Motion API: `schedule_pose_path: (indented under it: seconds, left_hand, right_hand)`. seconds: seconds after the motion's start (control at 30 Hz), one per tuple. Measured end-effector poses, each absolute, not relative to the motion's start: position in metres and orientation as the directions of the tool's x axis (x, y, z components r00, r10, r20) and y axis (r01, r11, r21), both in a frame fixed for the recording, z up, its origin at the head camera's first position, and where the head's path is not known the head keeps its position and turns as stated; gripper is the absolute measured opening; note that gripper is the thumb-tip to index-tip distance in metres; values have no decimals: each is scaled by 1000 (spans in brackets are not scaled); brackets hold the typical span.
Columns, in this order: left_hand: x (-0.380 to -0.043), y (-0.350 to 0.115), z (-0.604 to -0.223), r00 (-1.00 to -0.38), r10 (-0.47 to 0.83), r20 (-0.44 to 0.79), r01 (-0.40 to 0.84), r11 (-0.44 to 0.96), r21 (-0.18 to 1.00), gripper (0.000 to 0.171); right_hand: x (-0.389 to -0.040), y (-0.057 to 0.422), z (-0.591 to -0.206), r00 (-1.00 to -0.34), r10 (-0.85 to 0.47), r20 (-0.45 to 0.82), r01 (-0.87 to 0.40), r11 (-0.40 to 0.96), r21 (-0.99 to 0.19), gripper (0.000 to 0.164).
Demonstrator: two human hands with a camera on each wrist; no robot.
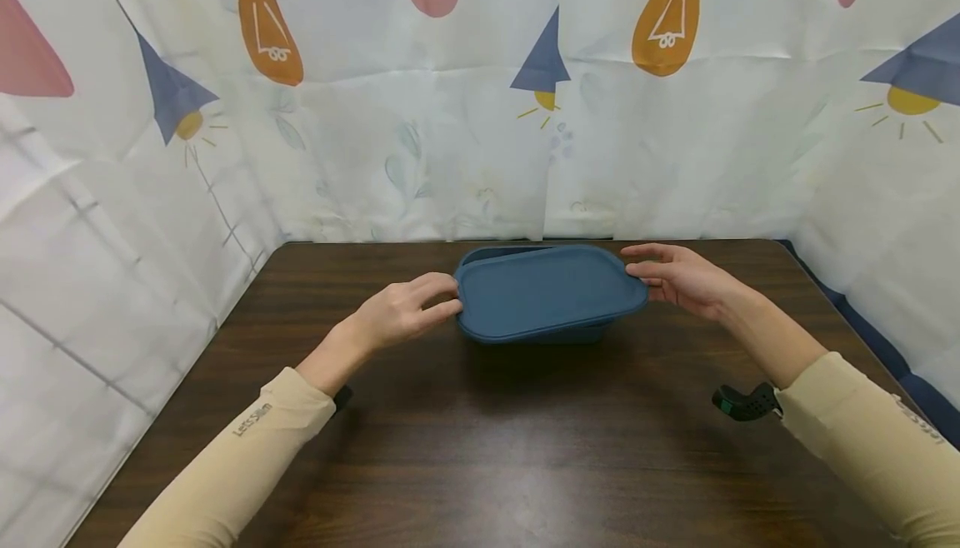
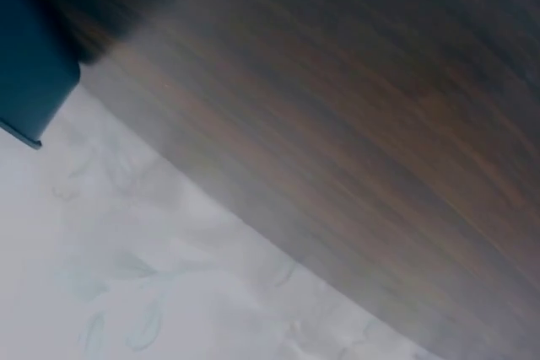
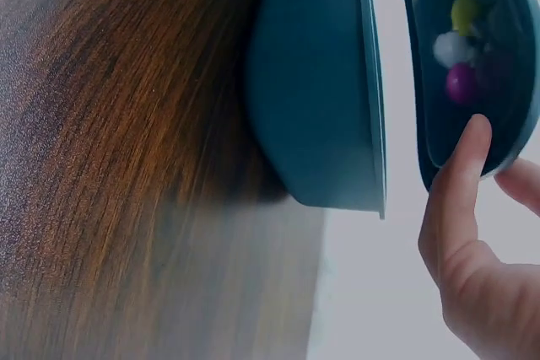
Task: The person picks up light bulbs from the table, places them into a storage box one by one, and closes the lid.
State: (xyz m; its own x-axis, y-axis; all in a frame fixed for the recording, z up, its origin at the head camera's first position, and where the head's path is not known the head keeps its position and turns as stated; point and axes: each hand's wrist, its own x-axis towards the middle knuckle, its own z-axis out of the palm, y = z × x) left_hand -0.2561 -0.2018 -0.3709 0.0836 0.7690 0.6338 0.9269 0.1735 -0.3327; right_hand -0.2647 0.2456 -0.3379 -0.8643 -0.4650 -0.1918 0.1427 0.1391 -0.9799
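A dark blue lid (image 1: 551,290) sits tilted over a matching box (image 1: 585,335) near the back of the table, its right end raised. My left hand (image 1: 408,306) holds the lid's left end, with fingers and thumb at the edge. At the other end, my right hand (image 1: 686,281) pinches the lid's corner. In the right wrist view the lid's underside (image 3: 451,141) stands apart from the box wall (image 3: 316,99). Yellow, white and magenta spots show on that underside; whether they are reflections I cannot tell. The left wrist view catches only a box corner (image 2: 34,65), no hand.
The dark wood table (image 1: 495,448) reaches back to a patterned white curtain (image 1: 465,148). Dark blue fabric (image 1: 870,323) lies along the table's right side. A black strap device (image 1: 746,402) is on the right wrist.
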Motion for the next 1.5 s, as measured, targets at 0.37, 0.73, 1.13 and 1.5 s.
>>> schedule_pose_path:
  seconds: [0.37, 0.73, 1.13, 1.5]
  left_hand:
    - [-263, -204, -373, 183, 788, 587, 903, 102, -418, 28]
    - [-268, -208, -371, 194, 793, 578, 884, 113, -453, 25]
    - [-267, -205, -374, 116, 721, 684, 893, 226, -390, 14]
    - [-262, -206, -379, -83, 617, 783, 926, 338, -169, 21]
  right_hand:
    - [-269, 249, -342, -821, -518, -241, 223, 98, -970, 65]
    - [-271, 253, -345, -781, -569, -257, 235, 113, -965, 72]
    - [-269, 252, -347, -772, -592, -233, 247, 59, -967, 73]
    - [-268, 253, -346, -770, -611, -183, 236, -7, -972, 72]
